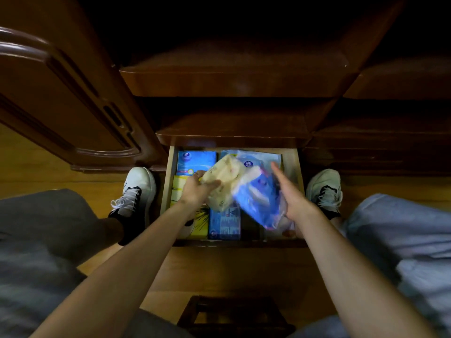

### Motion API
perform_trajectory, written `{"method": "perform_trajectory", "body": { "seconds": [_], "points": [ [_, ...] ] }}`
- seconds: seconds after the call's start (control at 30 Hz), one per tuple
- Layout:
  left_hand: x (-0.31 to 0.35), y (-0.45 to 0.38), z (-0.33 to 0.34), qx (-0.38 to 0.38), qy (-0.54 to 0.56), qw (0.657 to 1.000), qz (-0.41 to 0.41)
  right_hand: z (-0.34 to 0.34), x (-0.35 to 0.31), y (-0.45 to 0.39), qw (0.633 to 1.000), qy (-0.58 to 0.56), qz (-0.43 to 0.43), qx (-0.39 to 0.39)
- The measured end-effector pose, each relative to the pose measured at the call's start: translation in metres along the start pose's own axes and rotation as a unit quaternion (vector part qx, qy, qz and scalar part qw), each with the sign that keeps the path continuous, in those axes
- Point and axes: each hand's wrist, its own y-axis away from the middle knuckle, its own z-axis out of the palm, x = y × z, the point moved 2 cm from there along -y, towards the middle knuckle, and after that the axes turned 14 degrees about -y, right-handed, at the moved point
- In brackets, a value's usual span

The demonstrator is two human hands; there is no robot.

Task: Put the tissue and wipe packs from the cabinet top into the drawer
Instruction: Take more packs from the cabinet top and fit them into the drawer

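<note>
Holding a cream pack [223, 182] pinched in my left hand [195, 189] over the open drawer [296, 167], I see a blurred blue pack [258, 198] against my flat, open-fingered right hand [291, 193]. Several packs already lie inside; the cabinet top looks bare, so I judge these are the last.

— Where can we get our hands in?

— Only from above: the drawer [294, 167] stands open, but the cabinet ledge [231, 136] overhangs its back edge.

— And inside?

— Crowded. A blue pack [195, 161] and a yellow pack [179, 189] fill the left side, another blue pack [225, 224] lies in the front middle. We see one dark bare strip [250, 226] just right of it.

— The sides?

— Our shoes [139, 189] stand close against both drawer walls.
</note>
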Motion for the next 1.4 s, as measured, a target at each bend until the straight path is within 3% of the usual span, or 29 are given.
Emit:
{"method": "perform_trajectory", "body": {
  "seconds": [0.13, 0.23, 0.33, 0.47, 0.57, 0.67, 0.73, 0.83, 0.97, 1.07, 1.17, 1.3, 1.4],
  "points": [
    [-0.007, 0.016, 0.006, -0.062, 0.102, 0.99, -0.077, 0.004, -0.004, 0.006, 0.993, -0.111, -0.038, -0.02],
    [-0.008, 0.026, 0.018, -0.104, 0.185, 0.974, -0.083, 0.021, 0.017, 0.01, 0.997, -0.05, -0.057, -0.02],
    [-0.012, 0.029, 0.014, -0.07, 0.145, 0.985, -0.066, 0.033, 0.03, 0.013, 0.994, -0.006, -0.107, 0.029],
    [-0.008, 0.032, 0.003, -0.032, 0.088, 0.995, -0.035, 0.044, 0.034, 0.016, 0.988, 0.092, -0.125, 0.009],
    [0.003, 0.041, 0.016, -0.113, 0.153, 0.982, -0.018, 0.05, 0.041, 0.013, 0.95, 0.239, -0.199, 0.027],
    [0.002, 0.043, 0.027, -0.162, 0.118, 0.98, 0.012, 0.054, 0.051, 0.013, 0.957, 0.215, -0.194, -0.007],
    [-0.005, 0.041, 0.029, -0.096, 0.079, 0.992, 0.007, 0.052, 0.056, 0.011, 0.961, 0.204, -0.187, -0.009],
    [-0.011, 0.035, 0.024, 0.012, 0.069, 0.997, 0.044, 0.048, 0.06, 0.01, 0.959, 0.206, -0.189, 0.057],
    [-0.017, 0.04, 0.03, 0.03, 0.058, 0.996, 0.054, 0.049, 0.064, 0.006, 0.936, 0.303, -0.172, 0.058],
    [-0.02, 0.039, 0.037, 0.021, 0.084, 0.996, -0.024, 0.05, 0.067, 0.006, 0.896, 0.369, -0.227, 0.102],
    [-0.018, 0.034, 0.03, 0.022, 0.116, 0.989, -0.091, 0.054, 0.079, 0.005, 0.881, 0.419, -0.209, 0.066],
    [-0.026, 0.035, 0.016, 0.173, 0.006, 0.98, -0.099, 0.061, 0.095, 0.003, 0.886, 0.429, -0.175, 0.015],
    [-0.027, 0.033, 0.016, 0.19, 0.004, 0.978, -0.091, 0.063, 0.098, 0.002, 0.892, 0.417, -0.172, 0.009]
  ]
}}
